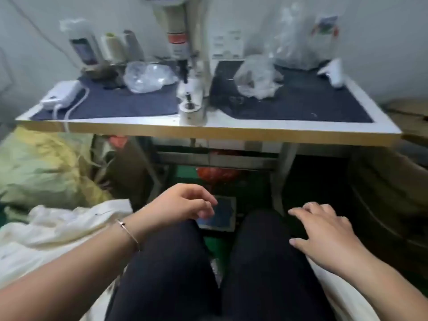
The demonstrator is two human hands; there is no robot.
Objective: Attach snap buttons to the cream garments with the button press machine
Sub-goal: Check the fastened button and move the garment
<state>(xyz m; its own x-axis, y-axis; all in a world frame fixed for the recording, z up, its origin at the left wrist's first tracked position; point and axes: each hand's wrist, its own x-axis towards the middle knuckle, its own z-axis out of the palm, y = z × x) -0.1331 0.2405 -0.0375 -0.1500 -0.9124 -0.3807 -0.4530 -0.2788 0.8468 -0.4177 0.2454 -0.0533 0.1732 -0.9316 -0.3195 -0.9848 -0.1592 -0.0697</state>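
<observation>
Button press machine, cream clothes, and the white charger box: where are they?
button press machine (190, 107): head view, on its round metal base at the table's front edge.
cream garments (58, 230): head view, on the heap's folded top, lower left.
white charger box (62, 93): head view, on its flat lid.

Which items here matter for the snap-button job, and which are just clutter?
Job:
white button press machine
cream garments piled at the person's left
left hand and right hand, both empty

Lying about:
white power adapter with cable
crumpled clear plastic bags
thread cones
</observation>
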